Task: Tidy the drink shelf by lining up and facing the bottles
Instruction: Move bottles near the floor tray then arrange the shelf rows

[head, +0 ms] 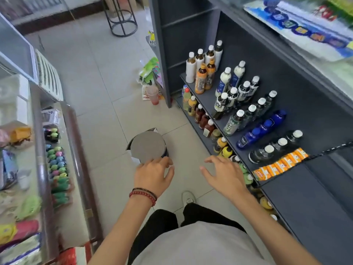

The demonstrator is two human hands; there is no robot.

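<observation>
Left of the drink shelf (214,104), both hands hover empty, fingers loosely spread. Right hand (223,173) nearest the bottles (246,115), likely reaching to face them; left hand (152,173) idle.

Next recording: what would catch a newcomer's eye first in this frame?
Rows of drink bottles run diagonally across the dark shelf on the right, the blue bottles brightest among them, with an orange packet strip just nearer. In the centre foreground, the left hand and right hand hover open over the tiled floor, holding nothing.

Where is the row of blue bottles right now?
Head view, right of centre on the upper dark shelf: the blue bottles stand between the green-labelled bottles farther away and the black white-capped bottles nearer the camera.
</observation>
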